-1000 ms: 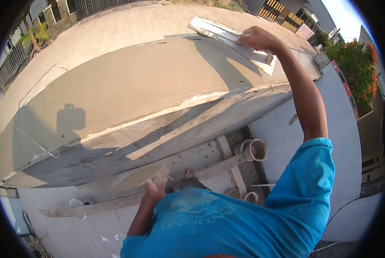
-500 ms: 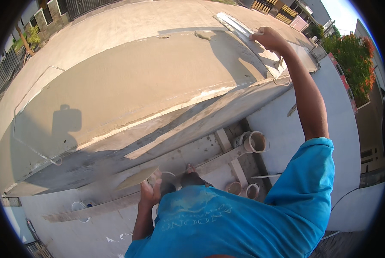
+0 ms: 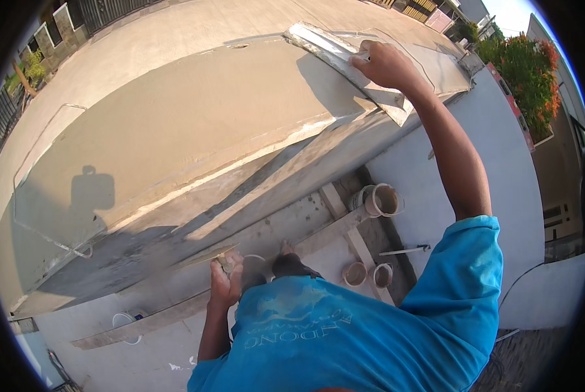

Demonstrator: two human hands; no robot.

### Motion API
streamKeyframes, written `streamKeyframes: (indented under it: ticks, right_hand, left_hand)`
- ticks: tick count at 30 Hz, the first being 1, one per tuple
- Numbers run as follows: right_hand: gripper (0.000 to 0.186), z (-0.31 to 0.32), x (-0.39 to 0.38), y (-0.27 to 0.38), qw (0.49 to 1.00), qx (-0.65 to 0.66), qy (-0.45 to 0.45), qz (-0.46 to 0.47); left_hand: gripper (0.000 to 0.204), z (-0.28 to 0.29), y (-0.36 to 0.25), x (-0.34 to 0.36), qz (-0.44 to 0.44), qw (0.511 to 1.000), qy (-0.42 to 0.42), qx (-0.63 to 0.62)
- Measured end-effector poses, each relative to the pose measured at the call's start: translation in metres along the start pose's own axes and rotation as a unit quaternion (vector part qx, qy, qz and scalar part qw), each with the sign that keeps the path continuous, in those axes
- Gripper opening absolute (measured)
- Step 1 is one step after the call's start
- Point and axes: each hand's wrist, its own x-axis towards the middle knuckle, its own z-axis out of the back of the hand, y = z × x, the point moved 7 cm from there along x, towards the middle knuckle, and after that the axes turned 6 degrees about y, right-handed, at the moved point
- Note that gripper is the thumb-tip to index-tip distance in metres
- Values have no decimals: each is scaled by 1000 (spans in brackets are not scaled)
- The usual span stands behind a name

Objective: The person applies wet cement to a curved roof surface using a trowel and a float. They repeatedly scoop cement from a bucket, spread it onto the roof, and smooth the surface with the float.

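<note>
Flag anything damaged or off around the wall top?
Two spots. A dark pit at the wall top's far edge, left of the trowel, breaks an otherwise smooth surface. The near edge looks ragged and pale, unlike the even top; can't tell if that's damage or unfinished work.

blue shirt (image 3: 397, 340) with pale print (image 3: 299, 336), whitish trowel (image 3: 332, 55), beige plaster (image 3: 194, 124), shrub (image 3: 521, 78) green and orange-red, dark gate (image 3: 113, 12).
</note>
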Motion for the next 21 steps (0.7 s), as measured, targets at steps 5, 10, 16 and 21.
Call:
streamKeyframes:
  ticks: [5, 10, 16, 21]
  right_hand:
    - [45, -7, 8, -48, 998, -16, 31, -61]
    - [45, -24, 13, -104, 964, 133, 146, -178]
    - [47, -24, 0, -67, 936, 290, 151, -131]
    - [47, -9, -10, 15, 936, 292, 179, -82]
  left_hand:
    - [25, 3, 15, -9, 25, 999, -12, -22]
    - [26, 9, 15, -14, 51, 998, -25, -26]
    - [22, 14, 8, -11, 25, 999, -30, -21]
    - [22, 17, 17, -16, 47, 999, 6, -20]
